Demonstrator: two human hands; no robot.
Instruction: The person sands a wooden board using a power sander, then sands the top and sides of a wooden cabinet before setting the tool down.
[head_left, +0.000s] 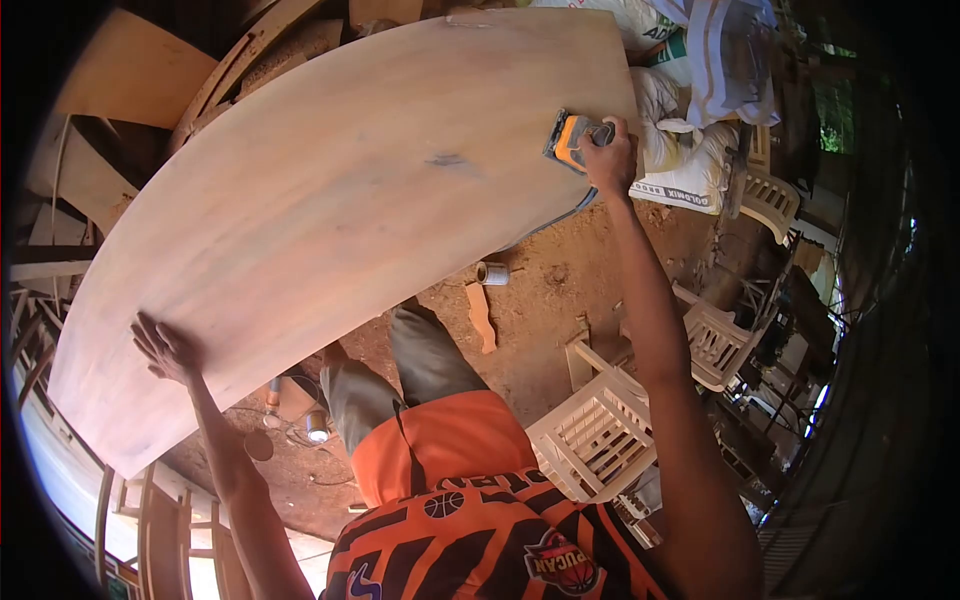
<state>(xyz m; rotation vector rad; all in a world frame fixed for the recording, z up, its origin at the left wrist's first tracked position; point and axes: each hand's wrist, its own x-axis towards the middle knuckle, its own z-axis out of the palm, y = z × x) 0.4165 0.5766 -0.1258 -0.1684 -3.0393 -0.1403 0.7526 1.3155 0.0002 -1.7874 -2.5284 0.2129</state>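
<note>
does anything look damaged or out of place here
Yes: a dark grey smudge on the large, pale, curved wooden board, left of the orange-and-black power sander. It stands out against the lighter wood; whether it's stain, filler or damage, I can't tell.

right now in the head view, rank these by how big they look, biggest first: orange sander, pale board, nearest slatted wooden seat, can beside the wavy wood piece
1. Pale board
2. Slatted wooden seat
3. Orange sander
4. Can

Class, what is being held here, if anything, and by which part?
The right hand grips the orange-and-black sander by its dark top; the left hand holds nothing.
</note>
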